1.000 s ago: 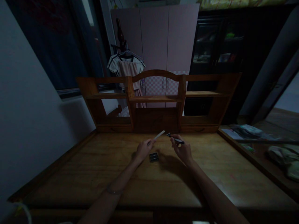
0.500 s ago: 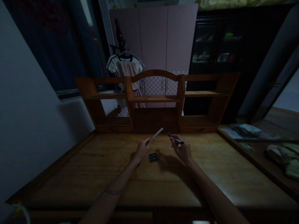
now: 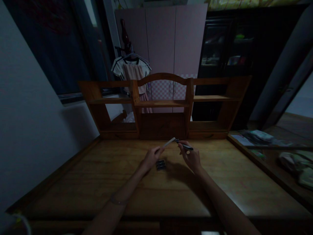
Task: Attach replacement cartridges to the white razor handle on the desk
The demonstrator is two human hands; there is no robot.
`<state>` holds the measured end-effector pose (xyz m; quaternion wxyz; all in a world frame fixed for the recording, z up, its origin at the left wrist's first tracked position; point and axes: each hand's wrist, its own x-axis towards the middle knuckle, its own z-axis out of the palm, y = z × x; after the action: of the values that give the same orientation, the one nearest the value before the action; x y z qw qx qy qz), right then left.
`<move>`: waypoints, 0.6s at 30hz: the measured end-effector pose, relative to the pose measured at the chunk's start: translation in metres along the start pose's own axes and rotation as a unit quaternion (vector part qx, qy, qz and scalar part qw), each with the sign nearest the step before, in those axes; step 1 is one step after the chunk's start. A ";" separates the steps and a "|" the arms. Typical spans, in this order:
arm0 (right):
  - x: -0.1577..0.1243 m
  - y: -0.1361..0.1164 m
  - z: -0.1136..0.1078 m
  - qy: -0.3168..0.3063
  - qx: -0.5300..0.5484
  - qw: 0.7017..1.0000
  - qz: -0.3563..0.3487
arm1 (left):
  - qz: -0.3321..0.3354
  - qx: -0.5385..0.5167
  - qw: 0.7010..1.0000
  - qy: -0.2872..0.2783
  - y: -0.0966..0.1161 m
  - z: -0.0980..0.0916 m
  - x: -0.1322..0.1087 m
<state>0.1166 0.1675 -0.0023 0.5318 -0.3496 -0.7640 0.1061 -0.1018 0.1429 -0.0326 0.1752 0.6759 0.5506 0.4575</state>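
Both my hands are raised over a wooden desk [image 3: 97,182] in a dim room. My left hand [image 3: 150,158] pinches a thin white stick [image 3: 168,142] that points up and to the right. My right hand [image 3: 192,156] is closed on a dark pen-like tool [image 3: 184,146] whose tip points left. The white stick's end nearly meets the dark tool's tip. A small dark flat object [image 3: 160,164] lies on the desk just below and between the hands.
A wooden shelf unit [image 3: 161,104] stands at the back of the desk. Behind it are a pink wardrobe [image 3: 168,42], hanging clothes [image 3: 130,68] and a dark cabinet [image 3: 225,49]. Papers and cloth [image 3: 261,137] lie at the right. A white wall [image 3: 24,130] runs along the left.
The white stick in my left hand has moved right and lower, bringing its end close to the dark tool's tip. My right hand has hardly moved.
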 end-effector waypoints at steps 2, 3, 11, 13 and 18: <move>0.000 0.000 -0.001 -0.010 0.008 1.000 0.002 | -0.003 0.004 1.000 -0.011 0.002 0.002 -0.001; 0.000 -0.001 -0.001 -0.015 0.012 1.000 0.001 | -0.011 0.010 1.000 -0.007 0.002 0.002 -0.001; 0.000 -0.001 -0.002 -0.013 0.016 1.000 0.007 | -0.018 0.003 1.000 0.007 0.002 0.000 0.000; 0.000 0.000 -0.002 -0.012 0.011 1.000 0.004 | -0.012 0.007 1.000 -0.003 0.002 0.000 0.000; -0.001 -0.001 -0.001 -0.009 0.004 1.000 0.003 | -0.037 0.026 0.999 0.025 -0.004 -0.001 0.002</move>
<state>0.1172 0.1659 -0.0020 0.5264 -0.3485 -0.7671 0.1137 -0.1049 0.1453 -0.0342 0.1604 0.6477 0.5914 0.4528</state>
